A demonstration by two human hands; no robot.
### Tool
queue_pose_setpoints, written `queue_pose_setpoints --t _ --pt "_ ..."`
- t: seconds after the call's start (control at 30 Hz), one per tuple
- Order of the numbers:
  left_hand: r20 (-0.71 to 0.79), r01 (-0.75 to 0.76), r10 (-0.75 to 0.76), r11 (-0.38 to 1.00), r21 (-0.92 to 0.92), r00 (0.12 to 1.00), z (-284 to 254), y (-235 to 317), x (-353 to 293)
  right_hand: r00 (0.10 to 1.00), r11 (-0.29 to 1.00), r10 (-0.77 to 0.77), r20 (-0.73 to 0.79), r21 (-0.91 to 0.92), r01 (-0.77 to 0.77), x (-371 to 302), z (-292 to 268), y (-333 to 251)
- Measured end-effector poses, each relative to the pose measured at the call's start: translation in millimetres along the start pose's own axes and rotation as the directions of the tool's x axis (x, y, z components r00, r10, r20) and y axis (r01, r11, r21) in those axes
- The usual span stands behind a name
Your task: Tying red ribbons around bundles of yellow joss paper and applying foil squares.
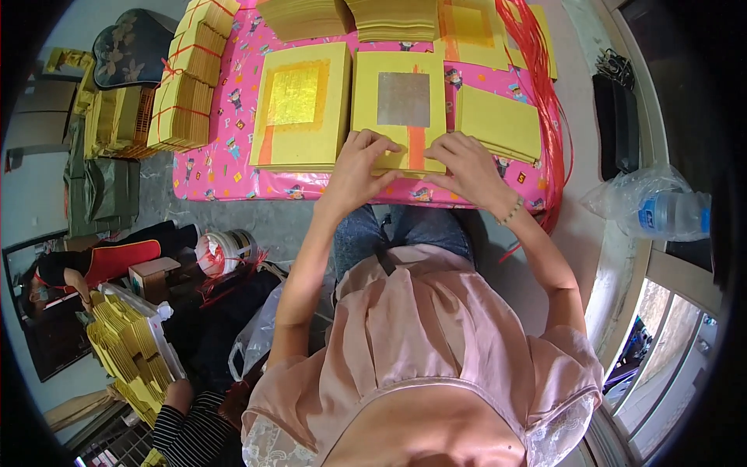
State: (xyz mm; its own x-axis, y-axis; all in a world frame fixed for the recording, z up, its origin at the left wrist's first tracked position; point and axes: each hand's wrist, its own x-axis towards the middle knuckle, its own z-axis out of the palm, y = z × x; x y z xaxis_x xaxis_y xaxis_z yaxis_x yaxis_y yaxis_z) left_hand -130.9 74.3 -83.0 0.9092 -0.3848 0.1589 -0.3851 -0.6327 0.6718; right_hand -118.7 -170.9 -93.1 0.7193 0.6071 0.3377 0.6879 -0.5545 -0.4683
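On the pink table a stack of yellow joss paper (366, 86) with a silver square and an orange strip lies right in front of me. My left hand (358, 167) grips its near left corner, fingers bent over the top and thumb at the front edge. At the near right corner my right hand (473, 173) holds the same stack in a like way, thumb low on the front edge. Left of it sits another yellow stack (334, 93) with a gold square. A smaller pile of plain yellow sheets (502, 124) lies to the right.
Red ties (537, 62) hang over the table's right side. Tied yellow bundles (187, 97) line the left edge; more stacks (397, 19) stand at the back. A bagged water bottle (661, 214) is at the right. At lower left, other people handle yellow paper (128, 342) beside a bucket (222, 253).
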Motion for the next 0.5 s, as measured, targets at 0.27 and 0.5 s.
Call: queue_pose_setpoints --t 0.27,0.5 --pt "-0.006 -0.086 0.087 0.994 0.074 0.996 2.7 -9.8 -1.0 0.997 1.0 -0.018 0.074 0.009 0.017 5.8 -0.8 5.3" --pt "-0.023 -0.093 0.093 0.996 0.002 0.995 0.9 -9.4 1.1 0.993 0.988 0.09 0.072 0.119 -0.099 10.4 -3.3 9.6"
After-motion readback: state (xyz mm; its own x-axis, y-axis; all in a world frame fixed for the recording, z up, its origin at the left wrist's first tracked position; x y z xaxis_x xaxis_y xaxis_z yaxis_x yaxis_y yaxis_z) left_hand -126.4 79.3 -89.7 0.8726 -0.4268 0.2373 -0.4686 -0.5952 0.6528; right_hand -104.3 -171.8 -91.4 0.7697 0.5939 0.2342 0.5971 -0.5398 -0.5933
